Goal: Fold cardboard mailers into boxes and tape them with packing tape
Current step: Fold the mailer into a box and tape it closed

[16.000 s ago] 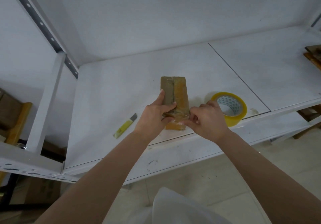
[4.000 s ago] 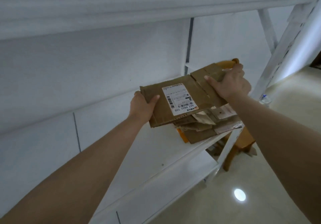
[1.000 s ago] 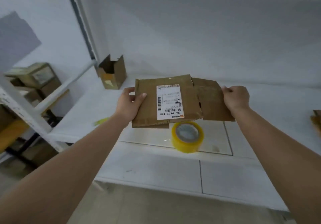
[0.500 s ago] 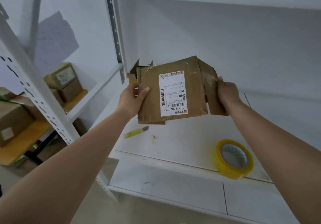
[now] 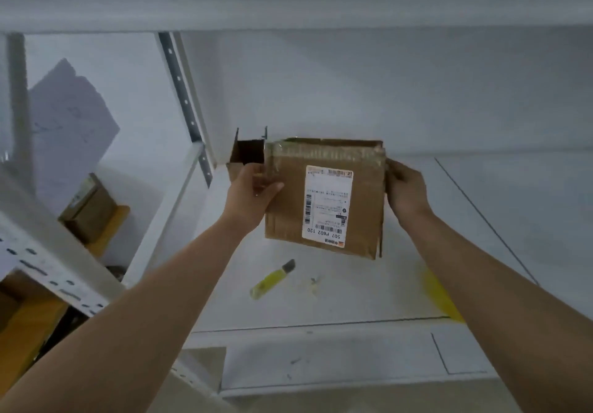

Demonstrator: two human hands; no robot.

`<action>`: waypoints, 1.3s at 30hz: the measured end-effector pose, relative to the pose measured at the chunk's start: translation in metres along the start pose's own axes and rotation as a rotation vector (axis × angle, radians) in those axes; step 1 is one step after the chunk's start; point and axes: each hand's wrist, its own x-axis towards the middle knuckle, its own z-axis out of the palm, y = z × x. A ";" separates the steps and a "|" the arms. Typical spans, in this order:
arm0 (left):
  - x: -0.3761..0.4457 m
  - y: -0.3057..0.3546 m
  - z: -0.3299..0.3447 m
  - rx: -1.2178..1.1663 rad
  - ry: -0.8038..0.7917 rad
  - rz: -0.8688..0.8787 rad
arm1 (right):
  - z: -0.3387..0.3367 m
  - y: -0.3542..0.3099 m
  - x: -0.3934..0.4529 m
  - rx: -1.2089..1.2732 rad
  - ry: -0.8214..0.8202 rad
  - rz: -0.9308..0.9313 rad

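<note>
A person holds a used cardboard mailer (image 5: 324, 197) in the air above the white shelf (image 5: 353, 297), its shipping label (image 5: 327, 205) facing the viewer. The left hand (image 5: 253, 193) grips the mailer's left edge, thumb across the front face; the right hand (image 5: 406, 188) is curled round the right edge. Old clear tape glints along the top and left margins. The mailer appears partly opened out toward a box shape, though its far side is hidden, so the flaps' condition cannot be told. On the shelf below lie a yellow utility knife (image 5: 272, 279) and, nearly hidden behind the right forearm, a blurred yellow form that is probably the packing tape roll (image 5: 441, 297). An open-topped small box (image 5: 245, 156) stands at the shelf's back, behind the left hand. Judged from this, the folding of this mailer is under way, and closing and taping remain to be done.
</note>
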 end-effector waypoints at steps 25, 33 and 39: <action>-0.015 -0.013 0.050 -0.244 -0.417 -0.261 | -0.059 0.026 -0.098 0.263 -0.031 0.412; -0.035 -0.015 0.082 -0.586 -0.576 -0.337 | -0.065 0.029 -0.083 0.635 0.003 0.644; -0.038 -0.032 0.078 -0.623 -0.581 -0.248 | -0.061 0.044 -0.087 0.533 -0.092 0.394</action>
